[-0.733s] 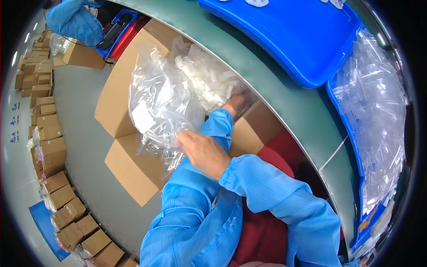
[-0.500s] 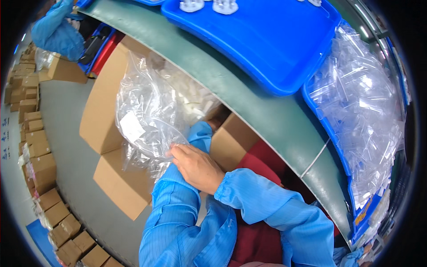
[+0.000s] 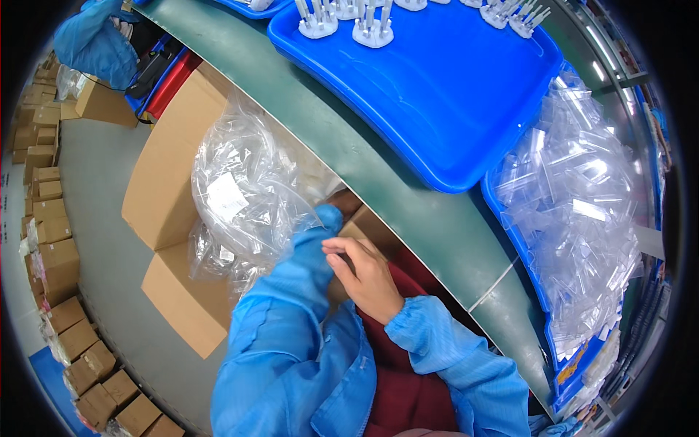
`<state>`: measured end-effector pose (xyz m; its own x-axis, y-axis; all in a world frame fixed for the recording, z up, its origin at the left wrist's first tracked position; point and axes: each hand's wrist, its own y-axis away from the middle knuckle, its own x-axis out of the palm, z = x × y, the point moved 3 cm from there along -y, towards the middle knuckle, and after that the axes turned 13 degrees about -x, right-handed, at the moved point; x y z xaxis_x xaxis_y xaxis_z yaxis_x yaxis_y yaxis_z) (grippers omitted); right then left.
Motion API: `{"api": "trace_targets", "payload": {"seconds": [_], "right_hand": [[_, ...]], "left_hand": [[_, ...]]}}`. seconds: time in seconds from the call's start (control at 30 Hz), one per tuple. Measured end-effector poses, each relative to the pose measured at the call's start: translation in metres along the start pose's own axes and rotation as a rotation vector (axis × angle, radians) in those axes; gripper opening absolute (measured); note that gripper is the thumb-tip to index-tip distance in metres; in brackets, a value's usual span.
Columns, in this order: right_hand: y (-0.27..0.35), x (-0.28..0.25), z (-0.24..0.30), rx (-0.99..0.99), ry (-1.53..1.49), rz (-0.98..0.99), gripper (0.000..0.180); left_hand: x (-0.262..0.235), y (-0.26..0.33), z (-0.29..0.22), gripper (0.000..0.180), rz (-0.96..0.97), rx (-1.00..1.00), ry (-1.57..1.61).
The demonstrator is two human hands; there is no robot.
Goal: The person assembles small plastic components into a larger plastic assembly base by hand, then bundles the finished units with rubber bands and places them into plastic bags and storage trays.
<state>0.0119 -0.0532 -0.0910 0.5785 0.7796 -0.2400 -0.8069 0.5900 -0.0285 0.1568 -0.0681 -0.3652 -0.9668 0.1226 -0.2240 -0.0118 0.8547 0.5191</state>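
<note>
Beside the green table, an opened cardboard carton (image 3: 171, 156) holds a crumpled clear plastic bag (image 3: 273, 171) with a white label. Pale small pieces show dimly inside the bag. My left arm reaches into the carton under the table's edge. Only the shaded back of my left hand (image 3: 341, 199) shows there; its fingers are hidden. My right hand (image 3: 369, 280) hovers near the left sleeve, beside the bag's edge. Its thumb stands apart from the bent fingers, and nothing shows between them.
On the green table (image 3: 349, 171) lies a blue tray (image 3: 437, 95) with several white-based pronged pieces (image 3: 373, 33). A blue bin (image 3: 520, 247) at right is heaped with clear plastic pieces (image 3: 575, 197). Cardboard boxes (image 3: 58, 258) line the left. Another person's blue sleeve (image 3: 95, 44) appears far left.
My right hand has let go of the bag's edge by the left sleeve and moved right, its fingers opening. My left arm stays in the carton. The view has shifted slightly.
</note>
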Motion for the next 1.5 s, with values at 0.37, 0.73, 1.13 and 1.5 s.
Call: {"api": "trace_targets", "payload": {"seconds": [0.37, 0.73, 1.13, 1.5], "right_hand": [[0.050, -0.023, 0.050, -0.077, 0.030, 0.141, 0.019], [0.074, -0.055, 0.055, -0.006, 0.039, -0.017, 0.017], [0.149, -0.107, 0.106, -0.205, 0.262, -0.061, 0.009], [0.279, -0.179, 0.133, -0.215, 0.387, -0.439, 0.011]], "left_hand": [[-0.006, -0.144, 0.124, 0.043, -0.232, -0.221, -0.479], [-0.002, -0.006, 0.061, 0.043, -0.305, -0.197, -0.242], [0.023, 0.261, -0.230, 0.027, -0.675, 0.357, -0.213], [-0.132, 0.149, -0.416, 0.034, -1.179, 0.556, -1.209]]}}
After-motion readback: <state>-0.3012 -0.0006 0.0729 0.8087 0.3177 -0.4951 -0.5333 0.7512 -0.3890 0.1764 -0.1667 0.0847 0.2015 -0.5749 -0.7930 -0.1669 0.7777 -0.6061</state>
